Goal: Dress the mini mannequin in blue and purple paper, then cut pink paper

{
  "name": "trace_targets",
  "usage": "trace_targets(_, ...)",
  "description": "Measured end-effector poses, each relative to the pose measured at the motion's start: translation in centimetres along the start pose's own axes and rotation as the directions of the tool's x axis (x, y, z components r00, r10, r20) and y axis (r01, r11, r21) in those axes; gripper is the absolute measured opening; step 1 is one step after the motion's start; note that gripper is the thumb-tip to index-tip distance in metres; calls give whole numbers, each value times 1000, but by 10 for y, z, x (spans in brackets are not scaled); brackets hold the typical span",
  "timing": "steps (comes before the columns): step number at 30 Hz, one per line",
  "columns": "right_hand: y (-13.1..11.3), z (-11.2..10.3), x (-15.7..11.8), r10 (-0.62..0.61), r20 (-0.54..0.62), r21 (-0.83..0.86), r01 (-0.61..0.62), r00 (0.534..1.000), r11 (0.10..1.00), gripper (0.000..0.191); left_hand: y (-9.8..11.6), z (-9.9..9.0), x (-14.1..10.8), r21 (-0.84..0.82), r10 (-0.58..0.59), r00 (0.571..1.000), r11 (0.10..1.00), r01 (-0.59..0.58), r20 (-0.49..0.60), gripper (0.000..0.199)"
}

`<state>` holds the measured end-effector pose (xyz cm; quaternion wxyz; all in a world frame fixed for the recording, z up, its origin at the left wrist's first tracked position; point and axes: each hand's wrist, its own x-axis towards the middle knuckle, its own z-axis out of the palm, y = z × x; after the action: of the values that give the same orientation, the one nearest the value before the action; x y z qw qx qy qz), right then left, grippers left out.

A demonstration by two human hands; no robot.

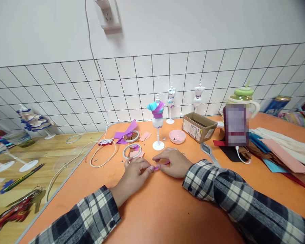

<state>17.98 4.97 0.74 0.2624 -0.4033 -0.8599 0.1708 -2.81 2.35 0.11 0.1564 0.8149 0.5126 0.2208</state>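
A: The left hand (pixel 136 171) pinches the left end of a narrow purple strip (pixel 156 168); the right hand (pixel 174 162) touches it too, but I cannot tell whether its fingers grip.

B: What stands around them?

A: Beyond, a small white plastic dress form (pixel 157 122), its chest wrapped in turquoise and purple. To its right, a round pink bowl (pixel 177 141), then an open brown cardboard box (pixel 191 130). Farther right, an upright phone in a dark red case (pixel 236 125).

B: Anything close in the way?

A: A white ring-shaped tape roll (pixel 124 152), just beyond the left hand.

B: And the strip?

A: Between both hands' fingertips, low over the orange tabletop (pixel 152 217), its right end running under the right hand.
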Motion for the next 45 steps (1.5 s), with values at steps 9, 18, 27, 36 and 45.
trace_targets(9,9,10,1,110,96,188,-127,989,974,14,-1,0,-1,-21,28,1000,999,-28,4,28)
trace_targets(18,11,7,1,122,132,198,-147,984,969,15,-2,1,-2,-10,21,998,1000,-22,-55,22)
trace_targets(27,11,-3,-1,64,182,144,-91,981,985,36,-4,-1,2,-53,-62,998,997,62,-4,27)
trace_targets(36,16,5,0,120,166,215,-155,979,964,14,-5,0,1,-118,-72,996,991,66,-46,28)
trace_targets(45,7,9,-1,129,156,251,-165,979,954,24,-12,3,3,-298,-80,993,953,50,-89,20)
